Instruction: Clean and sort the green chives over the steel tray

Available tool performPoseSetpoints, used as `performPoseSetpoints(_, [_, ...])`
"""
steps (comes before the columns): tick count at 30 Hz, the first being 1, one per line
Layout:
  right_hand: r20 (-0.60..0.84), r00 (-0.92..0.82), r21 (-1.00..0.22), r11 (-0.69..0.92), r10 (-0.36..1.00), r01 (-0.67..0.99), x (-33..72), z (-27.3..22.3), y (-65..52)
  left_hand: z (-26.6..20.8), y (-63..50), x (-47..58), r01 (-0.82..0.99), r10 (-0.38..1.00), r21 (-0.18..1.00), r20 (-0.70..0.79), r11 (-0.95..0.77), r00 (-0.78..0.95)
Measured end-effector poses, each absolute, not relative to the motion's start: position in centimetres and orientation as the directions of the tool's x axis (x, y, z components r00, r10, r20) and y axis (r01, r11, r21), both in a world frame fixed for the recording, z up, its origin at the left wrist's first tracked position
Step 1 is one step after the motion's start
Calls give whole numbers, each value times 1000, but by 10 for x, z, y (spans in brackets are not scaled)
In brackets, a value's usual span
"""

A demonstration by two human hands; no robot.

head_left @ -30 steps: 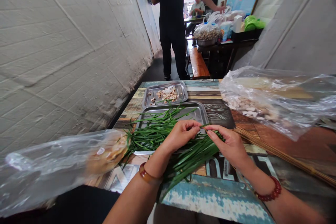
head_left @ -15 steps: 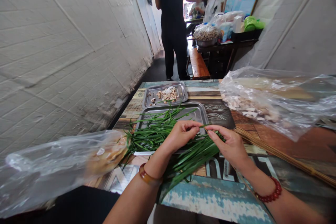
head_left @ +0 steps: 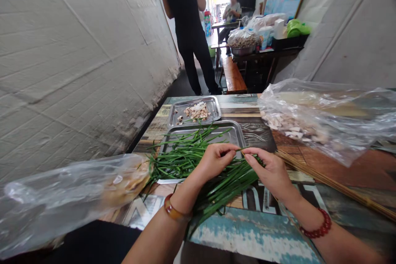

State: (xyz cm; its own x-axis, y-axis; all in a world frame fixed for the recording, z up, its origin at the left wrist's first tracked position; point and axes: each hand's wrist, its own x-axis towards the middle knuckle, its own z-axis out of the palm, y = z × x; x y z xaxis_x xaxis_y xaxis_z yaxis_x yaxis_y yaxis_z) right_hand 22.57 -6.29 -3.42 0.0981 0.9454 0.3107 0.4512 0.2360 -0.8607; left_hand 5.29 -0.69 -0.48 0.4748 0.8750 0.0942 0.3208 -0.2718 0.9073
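Observation:
Above a heap of garlic chives (head_left: 229, 192), my left hand (head_left: 216, 160) is closed in a pinch on a green chive strand (head_left: 242, 149). My right hand (head_left: 274, 171) meets it fingertip to fingertip, closed on a thin bamboo skewer (head_left: 289, 216) whose shaft runs out below the palm toward my right wrist. The skewer's tip is at the strand between both hands; whether it pierces the strand I cannot tell. More chives lie across a metal tray (head_left: 236, 132) just beyond my left hand, some hanging over its edge.
Behind lies a smaller tray (head_left: 216, 109) with chopped pale pieces. A bundle of bamboo skewers (head_left: 340, 189) rests at right, below a plastic bag (head_left: 309, 111) of pale pieces. Another bag (head_left: 77, 185) is at left. A person in black (head_left: 192, 29) stands beyond the table.
My hands stay in nearly the same place, still pinching the strand and skewer. The person in black has moved left and lowered an arm that held white plastic, uncovering a seated person behind.

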Motion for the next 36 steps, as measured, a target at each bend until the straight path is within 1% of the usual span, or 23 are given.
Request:
performPoseSetpoints(3, [292, 101, -871, 221, 951, 439, 226, -37, -62, -5, -7, 53, 366, 868, 866, 139, -340, 477])
performPoseSetpoints(6, [264, 139, -906, 195, 955, 376, 225, -41, -61, -5, -8, 53, 373, 863, 852, 160, -366, 480])
performPoseSetpoints(10, [262, 176, -923, 194, 949, 331, 224, -44, -62, -4, -9, 53, 375, 861, 852, 156, -365, 483])
performPoseSetpoints(13, [258, 160, -924, 195, 953, 329, 224, -44, -62, -3, -10, 54, 374, 859, 855, 145, -358, 491])
performPoseSetpoints(18, [206, 139, -938, 156, 969, 309, 226, -45, -62, -3, -9, 53, 393, 856, 845, 135, -363, 500])
performPoseSetpoints(21, [194, 134, -943, 147, 972, 300, 226, -46, -62, -5, -7, 53, 405, 869, 840, 146, -362, 473])
performPoseSetpoints(25, [211, 141, -938, 160, 967, 309, 225, -47, -62, -7, -6, 53, 414, 865, 812, 205, -412, 458])
performPoseSetpoints(29, [218, 140, -936, 167, 966, 309, 225, -47, -60, -8, -6, 53, 391, 815, 783, 240, -483, 527])
performPoseSetpoints(33, [271, 141, -925, 217, 952, 312, 226, -43, -60, -8, -9, 53, 341, 762, 792, 227, -507, 606])
performPoseSetpoints(36, [314, 166, -900, 237, 935, 366, 227, -39, -61, -4, -11, 53, 303, 754, 840, 175, -449, 633])
